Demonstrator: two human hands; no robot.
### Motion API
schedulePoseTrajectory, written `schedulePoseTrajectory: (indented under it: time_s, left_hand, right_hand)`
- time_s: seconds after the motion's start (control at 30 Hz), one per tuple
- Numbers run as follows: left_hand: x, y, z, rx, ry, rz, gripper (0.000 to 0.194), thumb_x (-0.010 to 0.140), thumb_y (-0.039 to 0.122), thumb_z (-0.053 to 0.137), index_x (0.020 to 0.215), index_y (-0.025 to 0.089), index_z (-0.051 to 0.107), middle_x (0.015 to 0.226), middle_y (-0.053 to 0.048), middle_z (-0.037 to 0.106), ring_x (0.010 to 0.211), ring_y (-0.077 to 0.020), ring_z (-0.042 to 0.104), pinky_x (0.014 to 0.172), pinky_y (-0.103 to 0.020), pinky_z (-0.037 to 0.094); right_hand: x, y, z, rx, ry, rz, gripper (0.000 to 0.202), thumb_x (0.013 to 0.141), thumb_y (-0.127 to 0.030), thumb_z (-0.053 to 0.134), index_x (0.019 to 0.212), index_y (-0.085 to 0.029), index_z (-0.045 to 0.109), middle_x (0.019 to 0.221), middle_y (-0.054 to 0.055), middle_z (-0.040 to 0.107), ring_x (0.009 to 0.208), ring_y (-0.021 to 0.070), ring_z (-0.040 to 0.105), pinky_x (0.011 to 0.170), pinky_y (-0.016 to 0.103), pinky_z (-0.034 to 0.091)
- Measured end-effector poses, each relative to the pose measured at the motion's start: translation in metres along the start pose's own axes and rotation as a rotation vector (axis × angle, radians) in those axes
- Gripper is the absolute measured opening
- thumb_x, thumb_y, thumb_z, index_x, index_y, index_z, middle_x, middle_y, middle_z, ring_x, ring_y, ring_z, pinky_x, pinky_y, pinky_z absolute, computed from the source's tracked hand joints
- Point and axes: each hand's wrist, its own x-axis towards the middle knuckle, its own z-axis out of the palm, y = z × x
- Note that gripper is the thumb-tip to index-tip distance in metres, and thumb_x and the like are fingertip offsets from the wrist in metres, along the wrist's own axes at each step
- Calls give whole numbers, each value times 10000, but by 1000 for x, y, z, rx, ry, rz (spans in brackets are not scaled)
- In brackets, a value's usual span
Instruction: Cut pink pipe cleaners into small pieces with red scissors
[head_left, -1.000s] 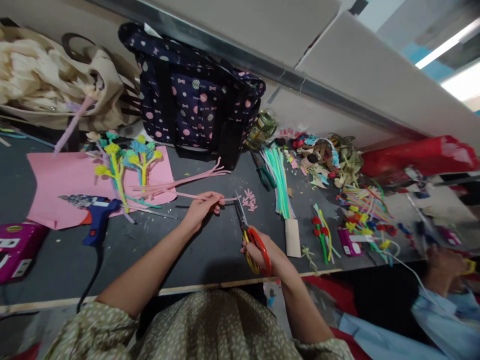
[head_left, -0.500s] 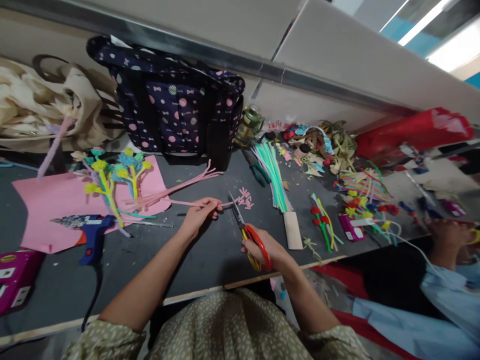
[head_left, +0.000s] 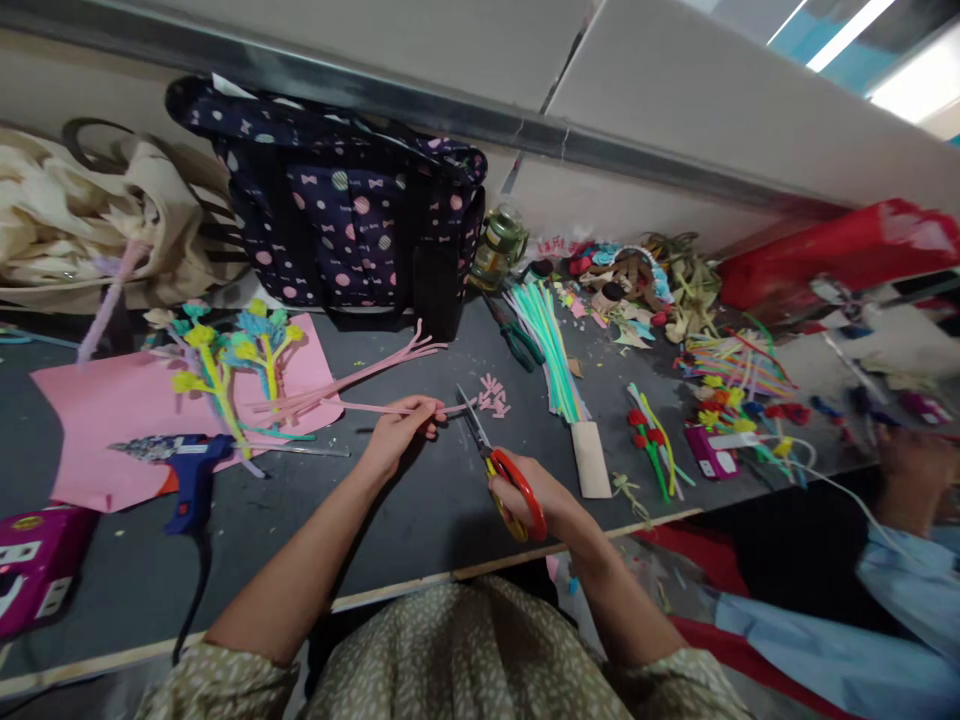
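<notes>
Between its thumb and fingers my left hand (head_left: 401, 435) pinches a thin pink pipe cleaner (head_left: 360, 407), whose free end sticks out to the right. My right hand (head_left: 536, 500) is wrapped round the red and yellow handles of a pair of scissors (head_left: 480, 430). The blades lie across the free end of the pipe cleaner, only slightly apart. Just right of the blade tips is a small pile of short pink pieces (head_left: 493, 395). Several long pink pipe cleaners (head_left: 375, 368) lie beyond my left hand, partly over a pink sheet (head_left: 90, 410).
A blue glue gun (head_left: 191, 475) and yellow-and-blue pipe-cleaner flowers (head_left: 217, 380) lie at left. A dark patterned bag (head_left: 322, 210) stands behind. Green pliers (head_left: 517, 340), a pipe-cleaner bundle (head_left: 551, 350) and red flowers (head_left: 645, 435) are at right, near another person's blue sleeve (head_left: 907, 570).
The camera view has shifted slightly. My hands, the scissors and the pink pipe cleaner keep nearly the same places. At far right, the other person's hand has moved a little.
</notes>
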Motion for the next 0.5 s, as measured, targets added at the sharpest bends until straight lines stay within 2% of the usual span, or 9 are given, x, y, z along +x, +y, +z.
schedulePoseTrajectory:
  time_s: [0.27, 0.5]
  left_hand:
    - [-1, 3, 0, 23, 10, -1, 375, 711, 449, 733, 864, 108, 701, 774, -81, 673, 585, -95, 548, 560, -223, 469]
    - [4, 5, -8, -71, 94, 25, 291, 710, 397, 731, 774, 114, 710, 551, 30, 478, 449, -56, 410, 409, -185, 369]
  right_hand:
    - [5, 4, 1, 32, 22, -2, 24, 785, -229, 418, 774, -209, 412, 522, -64, 515, 436, 110, 566, 428, 172, 375]
    - [10, 5, 5, 48, 28, 60, 77, 771, -202, 428, 847, -215, 432, 494, -86, 480, 386, 101, 525, 389, 169, 364]
